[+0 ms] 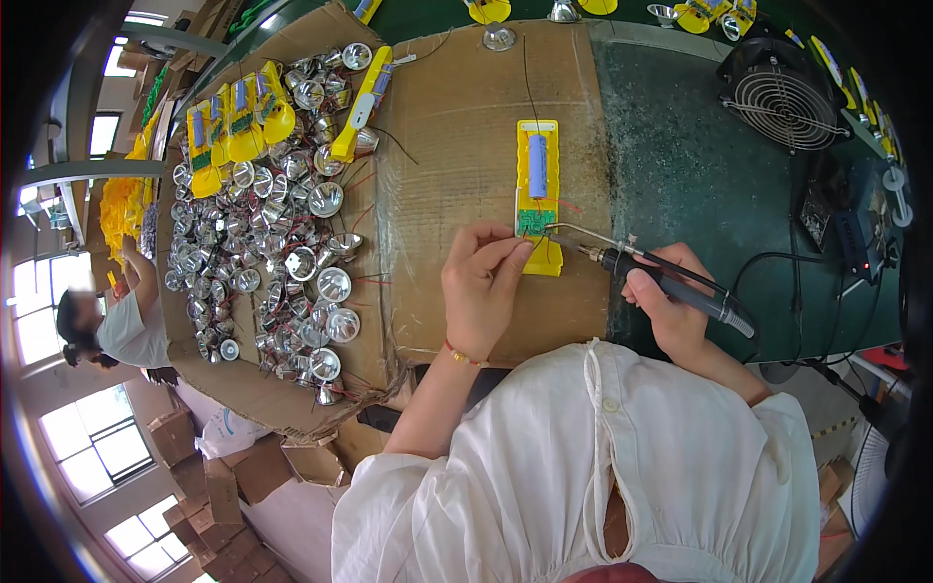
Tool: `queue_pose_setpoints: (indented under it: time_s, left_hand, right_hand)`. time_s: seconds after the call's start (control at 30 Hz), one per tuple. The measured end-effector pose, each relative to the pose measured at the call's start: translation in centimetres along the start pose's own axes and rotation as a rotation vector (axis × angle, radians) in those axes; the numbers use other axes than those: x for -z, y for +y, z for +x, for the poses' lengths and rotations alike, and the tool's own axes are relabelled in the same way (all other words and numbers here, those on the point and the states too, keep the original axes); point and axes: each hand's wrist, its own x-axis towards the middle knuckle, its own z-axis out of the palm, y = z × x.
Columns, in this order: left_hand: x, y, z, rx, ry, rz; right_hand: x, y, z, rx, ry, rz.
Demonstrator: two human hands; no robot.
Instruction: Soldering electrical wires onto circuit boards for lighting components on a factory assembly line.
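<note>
A yellow plastic housing (544, 259) lies on the cardboard in front of me, with a purple cylindrical battery (537, 167) and a small green circuit board (534, 222) in it. My left hand (478, 287) is closed in a pinch at the board's lower edge, on what looks like a thin dark wire (541, 242). In my right hand (673, 306) is a black-handled soldering iron (680, 290), pointing left. A thin metal tube (593, 236) fixed along the iron reaches to the board's right side. The iron's tip is close to the board; contact cannot be made out.
To the left, a cardboard box (292, 413) holds many silver reflector cups (333, 284) with wires and several yellow housings (245, 141). A fan (785, 107) stands at the back right, near a dark blue box (860, 228) with cables. Another person (136, 325) works far left.
</note>
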Motion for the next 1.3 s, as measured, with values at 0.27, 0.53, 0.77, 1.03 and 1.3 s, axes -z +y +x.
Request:
queue_pose_setpoints:
  time_s: [0.27,0.53,0.77,1.03,1.3]
  left_hand:
    - [0.5,0.8,1.4,0.004,-0.207,0.293]
    - [0.6,0.4,2.1,0.025,-0.291,0.238]
    - [0.8,-0.2,2.7,-0.025,-0.305,0.240]
    - [1.0,0.3,1.6,-0.032,-0.263,0.269]
    - [1.3,1.4,3.3,0.001,-0.420,0.393]
  right_hand:
    - [-0.4,-0.2,0.1,0.011,0.044,0.005]
    - [-0.6,-0.2,0.0,0.010,0.040,-0.027]
    - [0.4,-0.5,-0.1,0.000,0.105,0.048]
    - [2.0,0.7,-0.3,-0.037,0.162,0.017]
    - [5.1,1.7,0.4,-0.045,0.286,0.003]
